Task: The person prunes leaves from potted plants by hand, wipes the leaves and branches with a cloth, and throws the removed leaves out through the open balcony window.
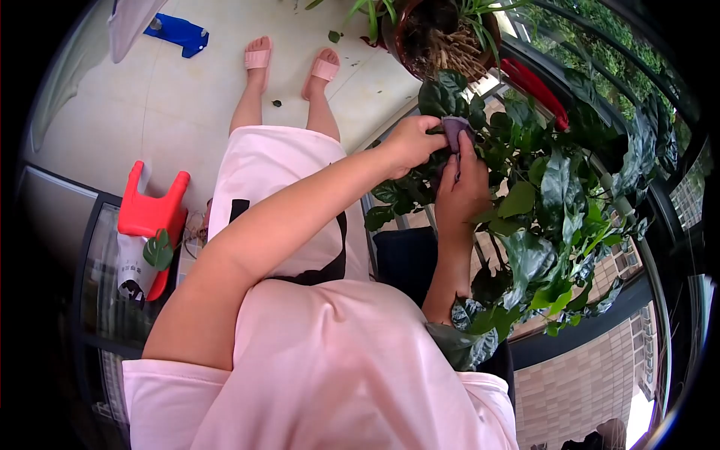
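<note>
Both of my hands meet among the dark green leaves of a bushy potted plant (555,187). A small purple-grey cloth (455,129) is between them, folded, just below some glossy leaves (442,97). My left hand (412,144) reaches across from the left, its thumb and fingers closed at the cloth's left edge. From below, my right hand (465,180) presses its fingers against the cloth, closed on it. Whether a leaf lies inside the fold is hidden.
A brown pot (397,34) with a spiky plant stands ahead. A red plastic stool (154,206) is at left, a blue plastic object (180,34) on the tiled floor (187,90). Windows and a dark railing (652,187) run along the right. Fallen leaves (334,36) lie about.
</note>
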Tool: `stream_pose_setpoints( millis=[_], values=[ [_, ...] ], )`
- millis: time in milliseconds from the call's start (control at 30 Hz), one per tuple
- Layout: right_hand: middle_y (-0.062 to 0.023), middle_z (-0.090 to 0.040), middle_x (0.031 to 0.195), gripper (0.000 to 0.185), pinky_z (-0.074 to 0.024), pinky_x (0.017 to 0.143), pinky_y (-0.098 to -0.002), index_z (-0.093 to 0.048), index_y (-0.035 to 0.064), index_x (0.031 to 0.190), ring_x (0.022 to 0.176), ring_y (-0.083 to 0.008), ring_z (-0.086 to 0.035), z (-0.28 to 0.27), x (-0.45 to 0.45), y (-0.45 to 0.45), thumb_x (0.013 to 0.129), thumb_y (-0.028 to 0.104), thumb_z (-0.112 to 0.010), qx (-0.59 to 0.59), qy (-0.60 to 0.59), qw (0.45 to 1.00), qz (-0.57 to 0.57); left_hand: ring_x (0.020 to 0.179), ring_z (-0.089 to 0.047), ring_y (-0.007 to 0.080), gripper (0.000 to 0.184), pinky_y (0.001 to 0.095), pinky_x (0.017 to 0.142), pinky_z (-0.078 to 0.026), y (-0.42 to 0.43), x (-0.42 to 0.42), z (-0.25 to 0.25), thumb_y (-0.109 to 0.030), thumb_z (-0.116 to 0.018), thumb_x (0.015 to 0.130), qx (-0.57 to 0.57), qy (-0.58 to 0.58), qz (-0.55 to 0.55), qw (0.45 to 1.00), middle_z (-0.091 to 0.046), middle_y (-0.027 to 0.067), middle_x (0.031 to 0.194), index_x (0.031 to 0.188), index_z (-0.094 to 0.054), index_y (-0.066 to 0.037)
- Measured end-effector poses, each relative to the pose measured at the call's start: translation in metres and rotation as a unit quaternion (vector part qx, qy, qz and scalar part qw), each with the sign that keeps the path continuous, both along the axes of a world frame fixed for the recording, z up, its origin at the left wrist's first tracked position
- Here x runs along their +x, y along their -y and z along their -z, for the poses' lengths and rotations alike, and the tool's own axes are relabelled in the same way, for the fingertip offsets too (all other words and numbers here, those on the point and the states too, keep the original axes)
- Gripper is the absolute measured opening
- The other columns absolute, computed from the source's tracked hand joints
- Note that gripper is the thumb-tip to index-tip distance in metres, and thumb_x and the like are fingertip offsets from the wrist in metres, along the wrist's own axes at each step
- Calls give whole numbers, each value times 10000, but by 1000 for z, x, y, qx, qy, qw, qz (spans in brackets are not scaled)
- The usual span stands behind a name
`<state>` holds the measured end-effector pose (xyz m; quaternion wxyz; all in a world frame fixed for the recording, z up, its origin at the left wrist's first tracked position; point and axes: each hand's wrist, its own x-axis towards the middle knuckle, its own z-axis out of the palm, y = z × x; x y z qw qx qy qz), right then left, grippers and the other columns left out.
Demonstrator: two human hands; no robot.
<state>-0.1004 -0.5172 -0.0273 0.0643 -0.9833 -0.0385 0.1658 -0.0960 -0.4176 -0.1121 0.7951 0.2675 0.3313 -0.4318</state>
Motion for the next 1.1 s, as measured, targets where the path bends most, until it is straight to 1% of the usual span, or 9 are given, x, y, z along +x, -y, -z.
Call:
stream_pose_setpoints(
  millis=[67,167,467,567,700,733,833,967,1100],
  values=[
    [-81,-628,922,323,-483,649,-364,-569,169,1182,795,-274,-604,2,-2,-4,860,149,-552,-37,-26,999,0,597,-415,43,220,180,496,-323,0,-3,4,-113,-555,840,5,-4,4,1000,-548,-17,819,1051,-584,-59],
    [-89,-628,915,305,-484,645,-363,-580,148,1162,785,-277,-605,6,-5,0,858,151,-554,-27,6,999,-19,573,-396,45,236,180,495,-318,6,-5,6,-106,-543,841,0,-21,-9,1000,-541,-19,797,1069,-581,-61],
    [-167,-611,863,201,-468,658,-355,-608,-1,956,767,-302,-595,-6,-10,8,834,140,-533,111,-59,987,103,536,-349,38,143,194,473,-288,3,-9,5,-88,-514,864,-49,-33,-7,998,-443,-54,673,997,-557,-60],
    [-89,-610,857,229,-443,664,-274,-603,18,1009,727,-154,-557,-22,-12,25,880,171,-490,154,-155,951,219,528,-353,47,154,210,460,-296,0,-10,6,-132,-549,872,-28,-42,-20,999,-443,-37,672,1000,-561,-47],
    [-60,-603,904,254,-428,740,-260,-599,8,1035,784,-122,-531,-35,-10,34,878,157,-466,197,-165,922,290,540,-405,73,185,238,462,-339,0,-11,12,-159,-572,864,2,-32,-13,999,-520,15,712,991,-581,-25],
    [-95,-589,1080,318,-410,841,-265,-560,20,1150,948,-150,-540,-39,-3,25,871,134,-460,223,-186,910,297,559,-425,82,190,244,481,-357,-2,-9,11,-163,-572,863,9,-22,0,1000,-529,21,719,991,-582,-24],
    [-141,-484,1284,443,-356,946,-292,-445,50,1302,1138,-208,-478,-27,17,6,866,126,-456,263,-170,940,135,648,-485,116,212,269,572,-407,-1,-9,9,-176,-578,855,64,29,33,997,-560,48,762,997,-587,-18],
    [-153,-400,1369,546,-297,1002,-313,-311,92,1396,1221,-270,-412,-38,38,15,869,111,-454,132,-7,986,105,778,-525,160,239,300,703,-432,-3,-7,8,-185,-587,841,100,51,62,992,-591,86,840,1005,-596,-13],
    [-124,-400,1373,510,-291,1005,-304,-362,74,1370,1235,-241,-393,-62,41,32,863,62,-415,124,2,966,226,795,-537,186,233,316,716,-436,3,-6,13,-175,-577,840,103,66,80,989,-597,114,876,1012,-603,-20]
  ],
)
